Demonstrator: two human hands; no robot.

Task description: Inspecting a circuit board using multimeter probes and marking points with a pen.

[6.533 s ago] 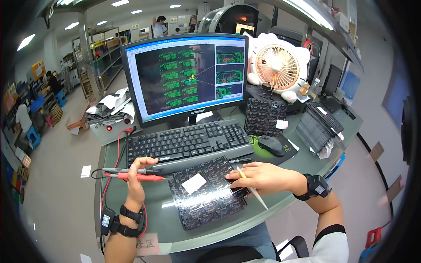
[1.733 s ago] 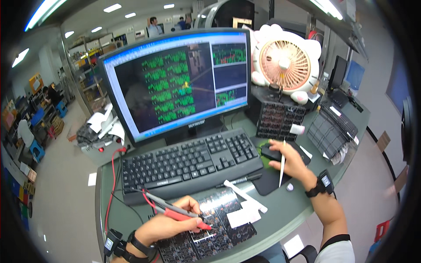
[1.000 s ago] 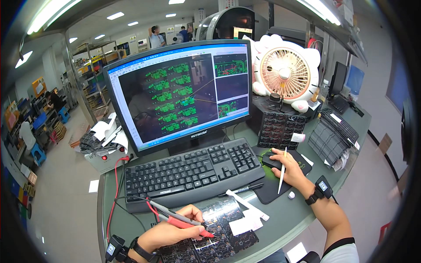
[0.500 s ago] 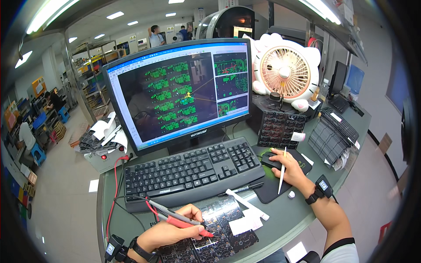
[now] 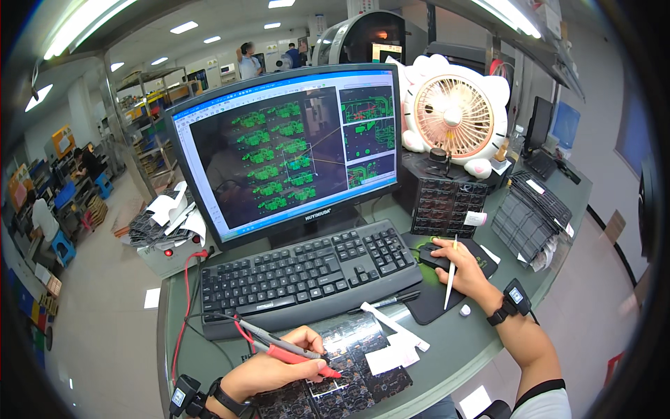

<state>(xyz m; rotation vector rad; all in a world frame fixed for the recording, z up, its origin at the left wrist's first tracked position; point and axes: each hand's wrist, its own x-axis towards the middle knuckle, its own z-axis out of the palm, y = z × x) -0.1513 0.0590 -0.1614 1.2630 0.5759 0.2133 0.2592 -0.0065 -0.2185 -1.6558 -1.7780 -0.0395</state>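
Observation:
My left hand (image 5: 283, 363) is closed round two test probes, a red probe (image 5: 296, 355) and a grey one (image 5: 259, 334). Their tips point down at a dark panel of circuit boards (image 5: 338, 397) lying on the desk; I cannot tell whether they touch it. My right hand (image 5: 466, 269) lies over a black computer mouse (image 5: 427, 254) on a dark mouse pad (image 5: 424, 307). A thin white pen-like stick (image 5: 450, 281) is tucked between its fingers. White paper slips (image 5: 391, 357) and a white strip (image 5: 395, 327) lie on the panel's right part.
Behind a black keyboard (image 5: 307, 276) stands a monitor (image 5: 279, 150) showing green board layouts. Stacked dark panels (image 5: 532, 220) and a white fan (image 5: 453, 112) are at the right. A red cable (image 5: 183, 314) runs from a box (image 5: 167, 257) at the left. A small white cap (image 5: 465, 310) lies beside the pad.
On the monitor, the yellow marker on the layout is gone and a thin pale frame surrounds one board. Both hands stay nearly where they were.

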